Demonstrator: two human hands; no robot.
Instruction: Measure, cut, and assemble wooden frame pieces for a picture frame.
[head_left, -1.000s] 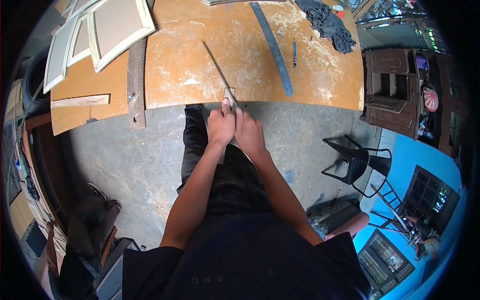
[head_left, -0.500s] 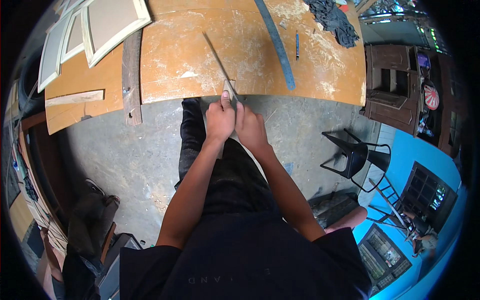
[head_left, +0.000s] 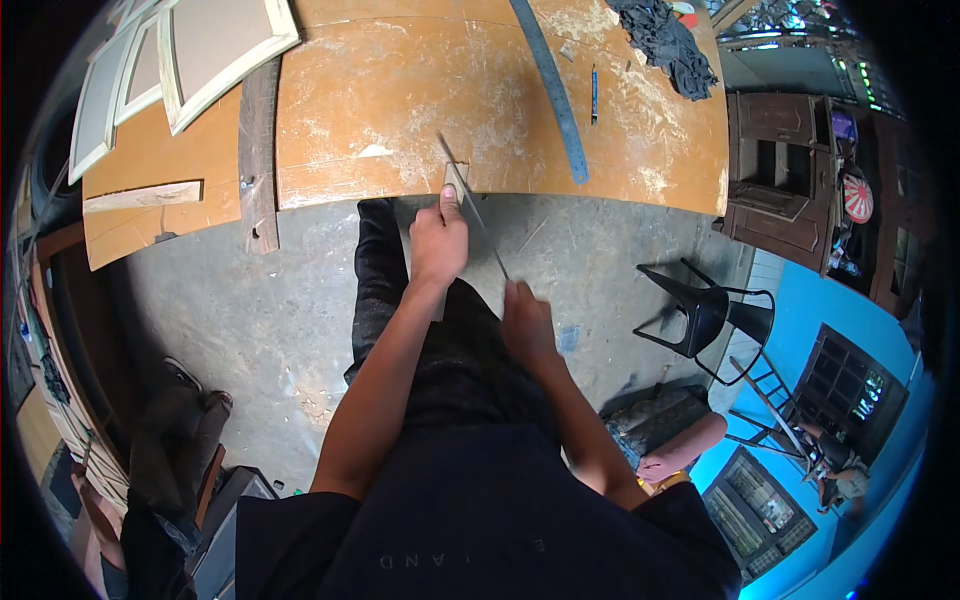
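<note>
Well, the strip of wood point(head_left: 457, 180) is pale, flat and narrow, square-cut at its far end, while the long tool point(head_left: 490, 232) is thin, straight and dark, with a dull metallic look. The table point(head_left: 340, 100) has a smooth orange-brown top, scuffed with whitish scrapes along its curved-looking near edge.

My left hand point(head_left: 439, 245) is clamped around the strip, thumb stretched along its upper face; the strip's far end rests at the table edge, just beyond my thumb. My right hand point(head_left: 528, 320) is closed on the near end of the tool, lower and well apart from the left. The tool slants up leftward across the strip's end; I can't tell whether they touch. My left fist hides the strip's middle, and my right fingers cover the tool's grip.

Ahead, to the right, lie a grey metal ruler point(head_left: 551, 95), a slim blue pen point(head_left: 594, 95) and a crumpled dark cloth point(head_left: 668, 50). Leftward, a rough brown plank point(head_left: 257, 150) overhangs the edge, near pale-rimmed frames point(head_left: 225, 60).
</note>
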